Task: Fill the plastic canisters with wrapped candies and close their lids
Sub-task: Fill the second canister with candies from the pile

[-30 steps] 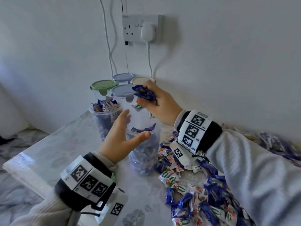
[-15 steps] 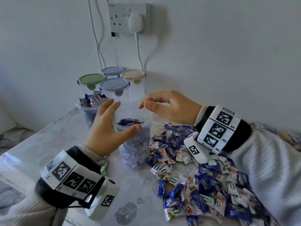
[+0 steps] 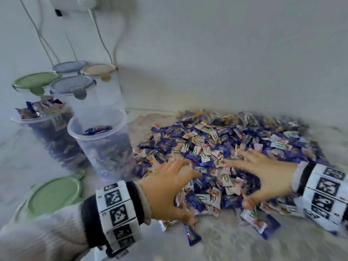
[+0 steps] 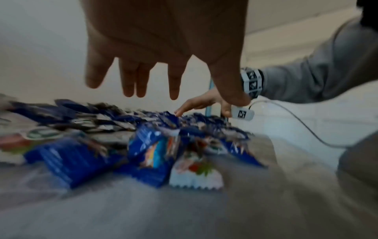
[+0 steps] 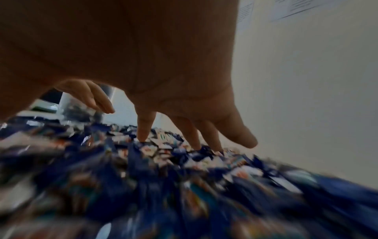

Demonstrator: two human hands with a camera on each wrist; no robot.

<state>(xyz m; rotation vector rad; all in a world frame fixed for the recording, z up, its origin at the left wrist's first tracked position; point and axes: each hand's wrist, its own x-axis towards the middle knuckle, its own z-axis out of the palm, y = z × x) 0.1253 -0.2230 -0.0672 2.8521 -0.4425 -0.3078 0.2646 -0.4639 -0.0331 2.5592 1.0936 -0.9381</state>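
Open canister (image 3: 98, 136) upright, beside candies (image 3: 216, 140).

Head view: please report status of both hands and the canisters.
Left hand and right hand open over blue-white wrapped candy pile. Nearest clear plastic canister part-filled, lidless. Nothing blocking.

- Soft, cool daylight is falling evenly; the wall (image 3: 226, 53) is catching faint shadows.
- Motion blur is smearing the candies (image 5: 184, 186) nearest both wrist cameras.
- Both hands' palms are showing dark, underlit.
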